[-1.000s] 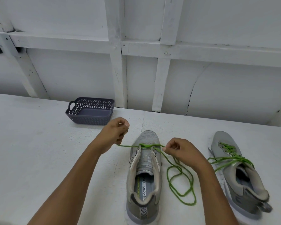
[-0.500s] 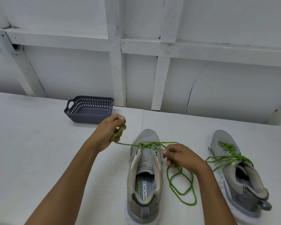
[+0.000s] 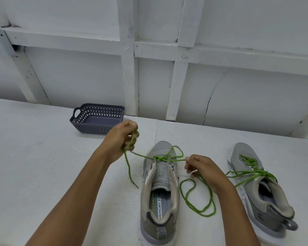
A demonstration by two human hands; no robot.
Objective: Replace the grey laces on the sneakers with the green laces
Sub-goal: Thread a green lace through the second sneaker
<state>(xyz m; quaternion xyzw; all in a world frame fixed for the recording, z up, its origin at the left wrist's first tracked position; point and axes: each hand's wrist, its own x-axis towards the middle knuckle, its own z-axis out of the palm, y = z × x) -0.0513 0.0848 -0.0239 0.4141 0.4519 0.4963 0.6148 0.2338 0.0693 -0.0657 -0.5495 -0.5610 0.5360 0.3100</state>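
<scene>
Left hand (image 3: 121,139), right hand (image 3: 203,169): pinches on green lace (image 3: 205,214), seemingly taut across sneaker (image 3: 160,174); basket (image 3: 96,129) by table's (image 3: 34,157) far edge.

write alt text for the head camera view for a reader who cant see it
A person's left hand and right hand each grip part of a green lace threaded through the front eyelets of a grey sneaker on a white table. A second grey sneaker with green laces stands to its right, and a dark basket sits behind.
</scene>
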